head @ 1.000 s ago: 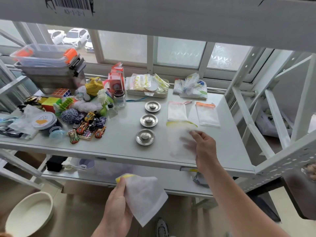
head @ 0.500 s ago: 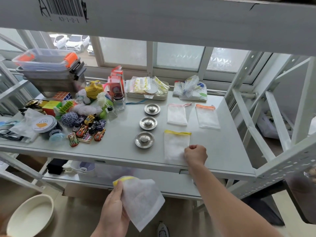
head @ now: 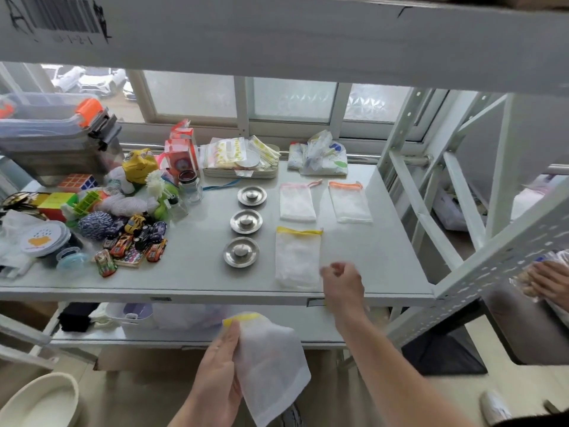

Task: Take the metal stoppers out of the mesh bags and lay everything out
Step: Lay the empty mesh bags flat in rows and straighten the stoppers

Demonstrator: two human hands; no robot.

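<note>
Three round metal stoppers lie in a column on the grey shelf (head: 191,272): far (head: 252,196), middle (head: 246,221) and near (head: 241,252). To their right lie three flat mesh bags: a pink-trimmed one (head: 296,203), an orange-trimmed one (head: 349,202) and a yellow-trimmed one (head: 297,257). My right hand (head: 341,282) hovers curled at the yellow-trimmed bag's lower right corner, holding nothing. My left hand (head: 217,377) is below the shelf edge, gripping a fourth, yellow-trimmed mesh bag (head: 271,365) that hangs down. I cannot tell whether anything is inside it.
Toy cars (head: 135,241), puzzle cubes (head: 77,182), jars (head: 191,188) and plastic bins (head: 58,131) crowd the shelf's left side. A tray of packets (head: 240,158) sits at the back. White rack uprights (head: 425,186) stand to the right. Another person's hand (head: 551,278) shows at far right. A bowl (head: 40,402) sits on the floor.
My right hand laid the yellow-trimmed bag flat on the shelf, then let go and pulled back to its right corner. My left hand kept hold of the other bag.
</note>
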